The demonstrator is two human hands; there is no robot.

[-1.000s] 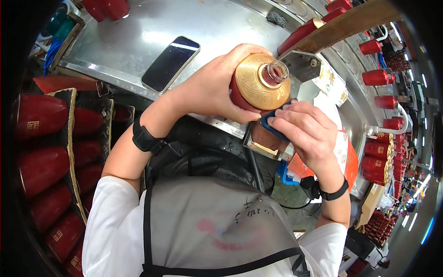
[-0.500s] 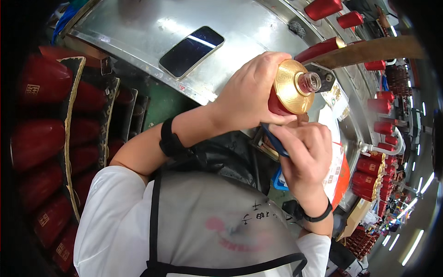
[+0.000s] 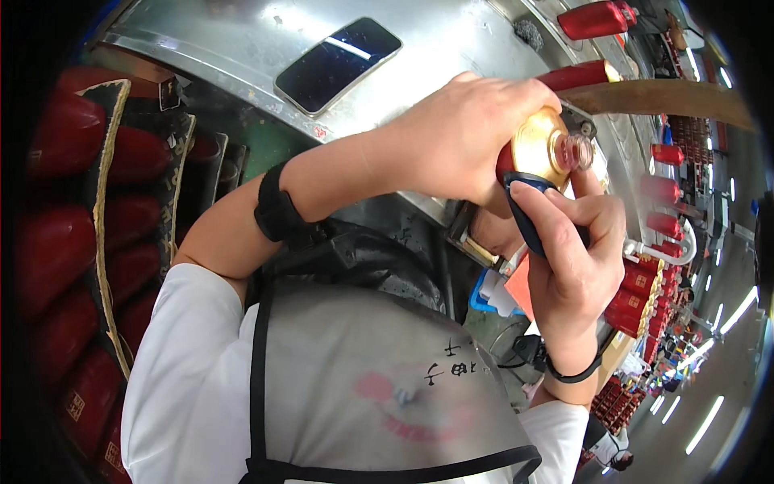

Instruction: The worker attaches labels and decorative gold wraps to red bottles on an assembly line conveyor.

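Note:
A glass bottle (image 3: 538, 147) with a gold patterned shoulder, red body and clear bare neck is held tilted, its mouth pointing right. My left hand (image 3: 463, 133) wraps round the body from the left, hiding most of the red part. Pinched between the thumb and fingers of my right hand (image 3: 574, 258) is a dark blue flat, bendy piece (image 3: 528, 219); whether it is cloth or rubber I cannot tell. Its upper edge lies against the lower side of the gold shoulder. Some right fingers pass behind the bottle near the neck.
A phone (image 3: 339, 64) lies on the steel table (image 3: 201, 40). Red bottles (image 3: 52, 250) stand between cardboard dividers (image 3: 103, 218) at left. More red bottles (image 3: 592, 20) line the right side, beyond a brown curved bar (image 3: 661, 101). A blue tray (image 3: 482, 297) sits below my hands.
The bottle and both hands have moved right in the picture, and the bottle's neck has turned further right. My right hand has brought the blue piece up onto the gold shoulder.

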